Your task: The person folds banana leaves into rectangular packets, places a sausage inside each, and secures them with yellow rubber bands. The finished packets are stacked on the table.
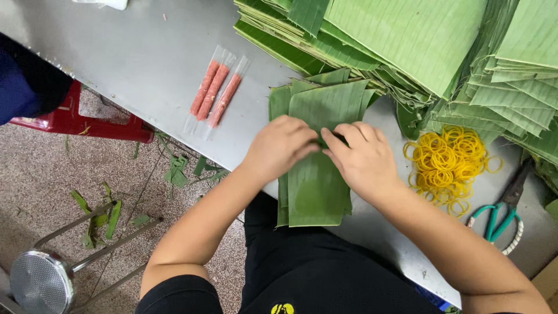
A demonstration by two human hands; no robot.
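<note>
My left hand [279, 145] and my right hand [361, 158] rest close together, knuckles up, on a small stack of cut green banana leaf pieces [317, 186] that hangs slightly over the front edge of the grey metal table [145, 52]. Both hands have their fingers curled inward, fingertips almost meeting over the middle of the top leaf. What lies under the fingers is hidden. Three pink meat sticks in clear wrappers [214, 92] lie on the table to the left of my hands.
Large piles of banana leaves [418, 40] fill the table's far right. A heap of yellow rubber bands [449, 166] and teal-handled scissors [501, 215] lie right of my hands. A red plastic stool [81, 119], a metal stool [40, 279] and leaf scraps are on the floor.
</note>
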